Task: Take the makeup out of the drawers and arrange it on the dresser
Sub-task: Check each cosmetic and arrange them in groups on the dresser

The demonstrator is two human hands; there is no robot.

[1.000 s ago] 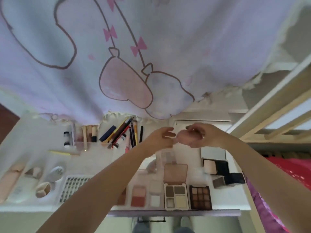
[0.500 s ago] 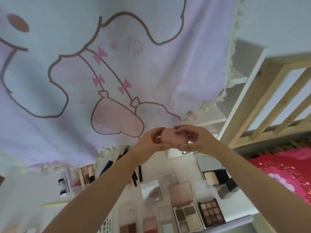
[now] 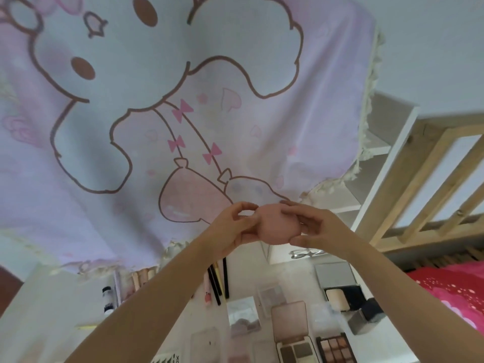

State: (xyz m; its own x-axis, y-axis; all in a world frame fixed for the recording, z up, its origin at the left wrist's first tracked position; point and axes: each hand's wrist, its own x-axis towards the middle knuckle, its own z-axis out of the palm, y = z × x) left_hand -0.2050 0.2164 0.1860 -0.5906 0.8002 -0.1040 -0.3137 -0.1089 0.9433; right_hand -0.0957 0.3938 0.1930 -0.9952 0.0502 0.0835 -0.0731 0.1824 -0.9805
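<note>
cartoon curtain [image 3: 157, 127] behind both hands [image 3: 277, 226] gripping pink sponge [image 3: 276, 224] above palettes [image 3: 335, 348]

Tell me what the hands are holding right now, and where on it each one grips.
A pink makeup sponge, held up above the dresser. The left hand pinches its left end; the right hand grips its right side, fingers over the top and thumb underneath.

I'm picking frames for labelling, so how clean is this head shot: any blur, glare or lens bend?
Head view: soft overall; the pink sponge between left hand and right hand is fairly readable. Dresser washed out, palettes smeared near the bottom edge. Wide-angle bend tilts the wooden bed frame. No hard shadows.
</note>
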